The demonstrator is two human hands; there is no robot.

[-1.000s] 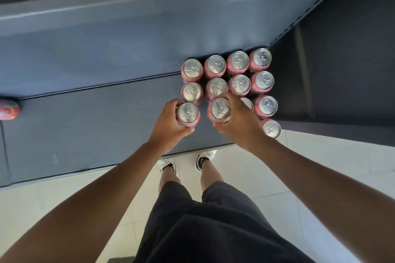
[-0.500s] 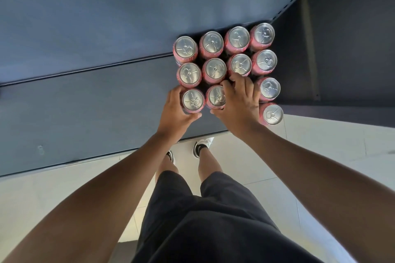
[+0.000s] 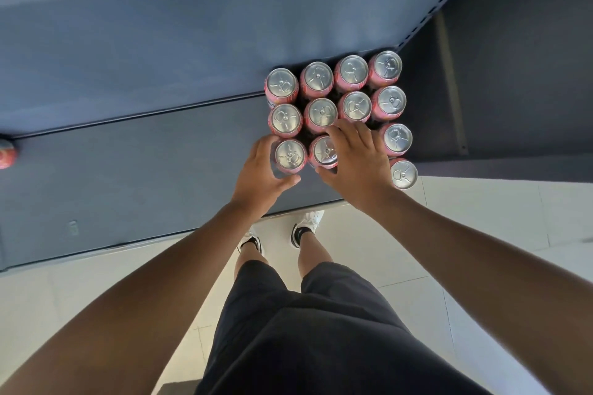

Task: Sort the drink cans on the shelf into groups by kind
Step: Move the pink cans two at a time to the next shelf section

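While pink cans [image 3: 321, 112] crowd the shelf [image 3: 128, 176], both hands touch front ones.

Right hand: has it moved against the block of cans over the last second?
Yes. The right hand has slid a little deeper along the shelf, toward the second-row can; it now covers a front can that showed before.

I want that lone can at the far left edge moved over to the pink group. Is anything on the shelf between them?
Nothing visible: the shelf lies bare between the lone can and the pink group. Both hands, left and right, are at the group's front cans.
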